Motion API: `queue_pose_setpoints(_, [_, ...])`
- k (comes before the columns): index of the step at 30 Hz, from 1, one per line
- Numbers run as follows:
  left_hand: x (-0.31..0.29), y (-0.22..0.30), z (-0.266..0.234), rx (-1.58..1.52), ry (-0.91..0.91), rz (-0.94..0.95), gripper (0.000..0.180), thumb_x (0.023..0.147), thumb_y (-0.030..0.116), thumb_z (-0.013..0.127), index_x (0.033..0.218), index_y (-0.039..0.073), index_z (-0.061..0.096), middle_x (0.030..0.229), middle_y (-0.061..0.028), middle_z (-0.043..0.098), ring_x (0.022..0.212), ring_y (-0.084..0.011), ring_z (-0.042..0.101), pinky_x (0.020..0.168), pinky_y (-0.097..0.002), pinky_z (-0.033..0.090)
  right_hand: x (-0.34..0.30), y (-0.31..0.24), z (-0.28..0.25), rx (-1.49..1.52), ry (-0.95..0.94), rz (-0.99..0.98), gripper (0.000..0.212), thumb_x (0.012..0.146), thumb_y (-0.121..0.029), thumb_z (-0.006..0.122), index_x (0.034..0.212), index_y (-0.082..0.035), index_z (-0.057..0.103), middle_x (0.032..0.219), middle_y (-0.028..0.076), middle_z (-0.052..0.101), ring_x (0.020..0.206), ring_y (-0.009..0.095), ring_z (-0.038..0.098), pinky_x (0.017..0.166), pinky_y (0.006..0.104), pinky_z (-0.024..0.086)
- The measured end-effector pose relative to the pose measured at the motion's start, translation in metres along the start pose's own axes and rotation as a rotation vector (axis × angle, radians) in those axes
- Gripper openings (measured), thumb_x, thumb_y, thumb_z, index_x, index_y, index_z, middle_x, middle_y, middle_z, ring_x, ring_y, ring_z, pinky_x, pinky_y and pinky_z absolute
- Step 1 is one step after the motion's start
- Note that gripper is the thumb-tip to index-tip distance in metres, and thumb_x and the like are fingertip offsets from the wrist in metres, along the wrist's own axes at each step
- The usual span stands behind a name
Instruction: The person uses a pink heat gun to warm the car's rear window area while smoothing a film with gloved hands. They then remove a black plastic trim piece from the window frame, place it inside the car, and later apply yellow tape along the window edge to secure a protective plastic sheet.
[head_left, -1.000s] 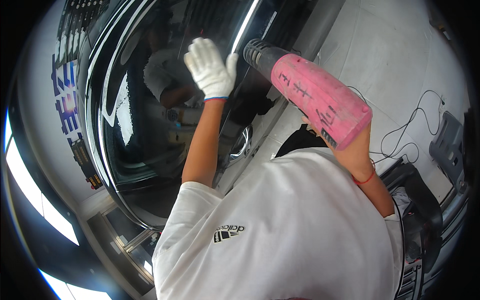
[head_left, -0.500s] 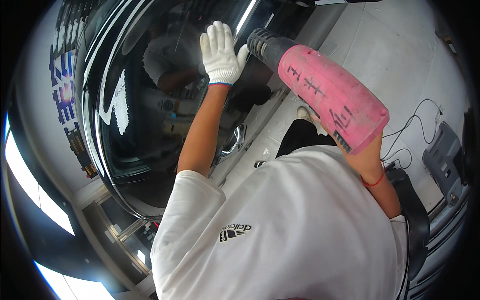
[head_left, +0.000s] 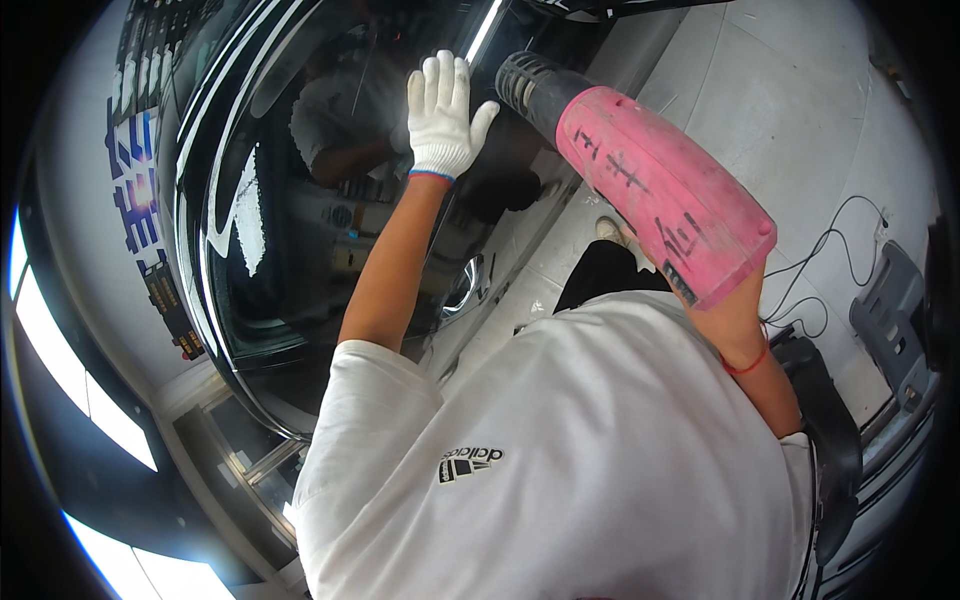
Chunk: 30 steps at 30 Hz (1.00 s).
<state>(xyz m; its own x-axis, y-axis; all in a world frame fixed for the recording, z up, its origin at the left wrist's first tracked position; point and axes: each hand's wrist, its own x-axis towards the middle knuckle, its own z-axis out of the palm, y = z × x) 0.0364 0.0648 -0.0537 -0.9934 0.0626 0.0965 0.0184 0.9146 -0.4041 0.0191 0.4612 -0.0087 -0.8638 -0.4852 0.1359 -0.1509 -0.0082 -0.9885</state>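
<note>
My left hand [head_left: 443, 120], in a white knit glove with a blue and red cuff edge, lies with fingers stretched and thumb apart against the glossy black car door [head_left: 330, 290]. My right hand [head_left: 735, 318] is wrapped round a pink heat gun [head_left: 660, 185], whose body hides most of the fingers. The gun's dark ribbed nozzle [head_left: 528, 88] points toward the door, just right of the glove and apart from it. A red cord circles my right wrist. Reflections cover the dark panel, so whether a film lies on it I cannot tell.
A chrome door handle [head_left: 462, 285] sits low on the door. On the pale tiled floor [head_left: 760, 90] at right, a thin black cable [head_left: 828, 235] runs near a grey plastic panel [head_left: 893, 320]. Bright ceiling lights [head_left: 75, 350] show at far left.
My left hand has shifted slightly down across the door, its thumb spread a little wider. The heat gun is held in nearly the same place.
</note>
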Motion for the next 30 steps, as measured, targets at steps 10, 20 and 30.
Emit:
queue_pose_setpoints(10, [0.065,-0.05,-0.026,0.303,0.273,-0.086,0.075,0.096,0.051,0.063,0.143,-0.008,0.056,0.153,-0.026,0.052,0.146,-0.0428,0.043,0.123,-0.0561,0.026,-0.001,0.017,-0.006,-0.343,0.045,-0.145,0.041,0.072,-0.012,0.091,0.098,0.002,0.063,0.082,0.008,0.063,0.069,0.023,0.057,0.068,0.0336,0.049])
queue_pose_setpoints(20, [0.106,0.011,0.002,-0.169,0.003,0.107,0.077,0.099,0.047,0.062,0.15,-0.01,0.051,0.162,-0.032,0.042,0.155,-0.0448,0.033,0.131,-0.0549,0.018,-0.024,0.026,-0.041,-0.381,0.005,0.031,0.036,0.078,-0.011,0.089,0.104,0.004,0.068,0.089,0.008,0.072,0.077,0.02,0.067,0.072,0.0323,0.052])
queue_pose_setpoints(30, [0.067,-0.048,-0.023,0.3,0.245,-0.163,0.078,0.098,0.05,0.064,0.147,-0.011,0.052,0.156,-0.0296,0.049,0.149,-0.0476,0.037,0.124,-0.0613,0.023,-0.111,0.109,-0.09,-0.323,0.434,0.578,0.04,0.087,-0.012,0.089,0.114,0.009,0.07,0.104,0.011,0.076,0.093,0.015,0.068,0.089,0.0332,0.054])
